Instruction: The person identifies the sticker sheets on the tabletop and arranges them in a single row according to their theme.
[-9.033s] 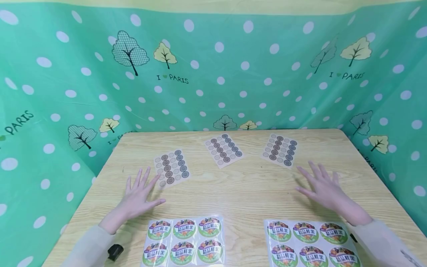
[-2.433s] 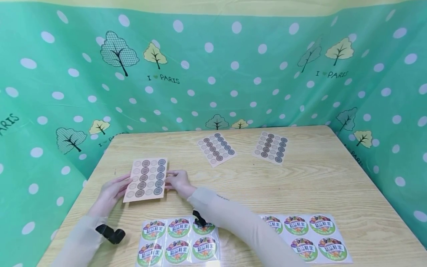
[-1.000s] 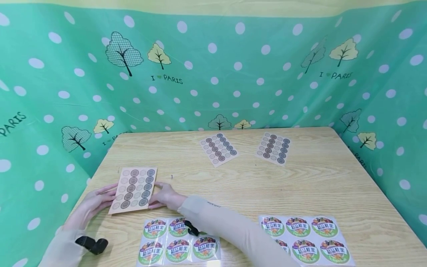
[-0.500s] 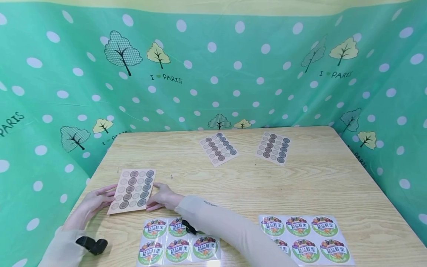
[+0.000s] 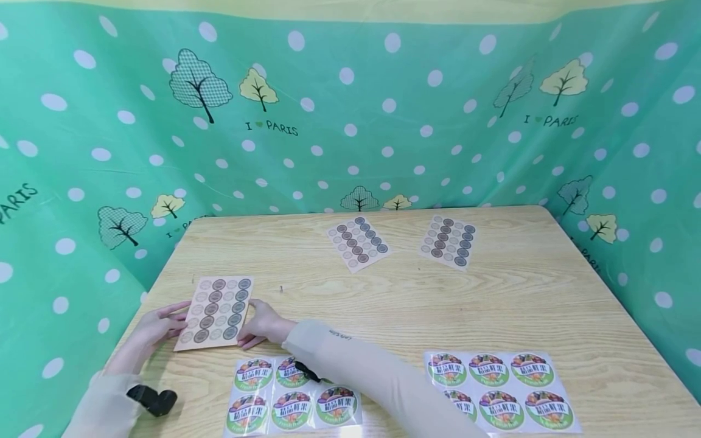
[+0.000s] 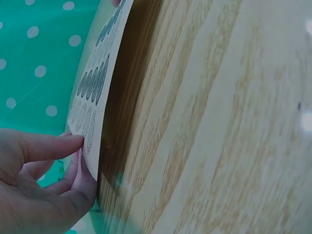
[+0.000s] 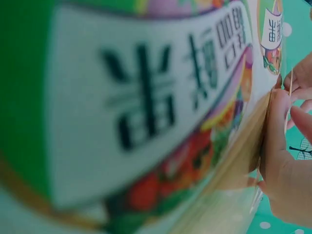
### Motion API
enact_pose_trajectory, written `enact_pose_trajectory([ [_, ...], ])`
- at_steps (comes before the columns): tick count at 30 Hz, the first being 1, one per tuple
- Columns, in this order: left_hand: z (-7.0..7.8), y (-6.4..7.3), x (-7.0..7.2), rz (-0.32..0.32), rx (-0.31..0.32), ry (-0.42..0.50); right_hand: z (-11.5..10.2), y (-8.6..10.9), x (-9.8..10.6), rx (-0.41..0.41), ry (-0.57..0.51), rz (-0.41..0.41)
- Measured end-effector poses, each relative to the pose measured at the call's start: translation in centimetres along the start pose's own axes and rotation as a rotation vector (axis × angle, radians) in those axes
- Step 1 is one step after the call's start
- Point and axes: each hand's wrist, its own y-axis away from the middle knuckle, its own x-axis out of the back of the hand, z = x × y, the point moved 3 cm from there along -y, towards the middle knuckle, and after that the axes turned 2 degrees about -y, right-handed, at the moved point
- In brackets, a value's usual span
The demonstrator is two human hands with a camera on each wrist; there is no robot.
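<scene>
We find one pale-pink rectangular paper sheet of brown and grey round stickers (image 5: 216, 310) between the fingers (image 6: 51, 147), left hand (image 5: 153, 327) pinching its left edge, right hand (image 5: 264, 322) its right. Just nearside of the right fingers, one glossy white fruit-label sheet (image 5: 292, 410).

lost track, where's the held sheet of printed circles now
In the head view, the held sheet is over the left side of the table, between the left hand and right hand, beyond the left fruit sticker sheet.

Pale sleeves (image 5: 372, 383), dark lettering (image 5: 341, 335) on the right, black wrist devices (image 5: 152, 400)
</scene>
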Motion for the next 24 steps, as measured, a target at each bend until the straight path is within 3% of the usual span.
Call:
enact_pose_trajectory([
  [5,0.2,0.2,0.0,0.059,0.0,-0.155,-0.4,0.5,0.3,-0.012,0.118,-0.006],
  [9,0.2,0.3,0.1,0.101,-0.005,-0.205,-0.7,0.7,1.0,-0.016,0.161,-0.027],
  [18,0.2,0.3,0.4,0.141,-0.121,-0.124,-1.4,0.2,3.6,0.017,0.127,-0.204],
  [23,-0.9,-1.1,1.2,0.16,-0.151,-0.12,-2.1,0.2,5.4,0.026,0.123,-0.246],
  [24,-1.2,-1.6,1.3,0.151,-0.158,-0.084,-2.2,0.1,5.7,0.031,0.125,-0.246],
])
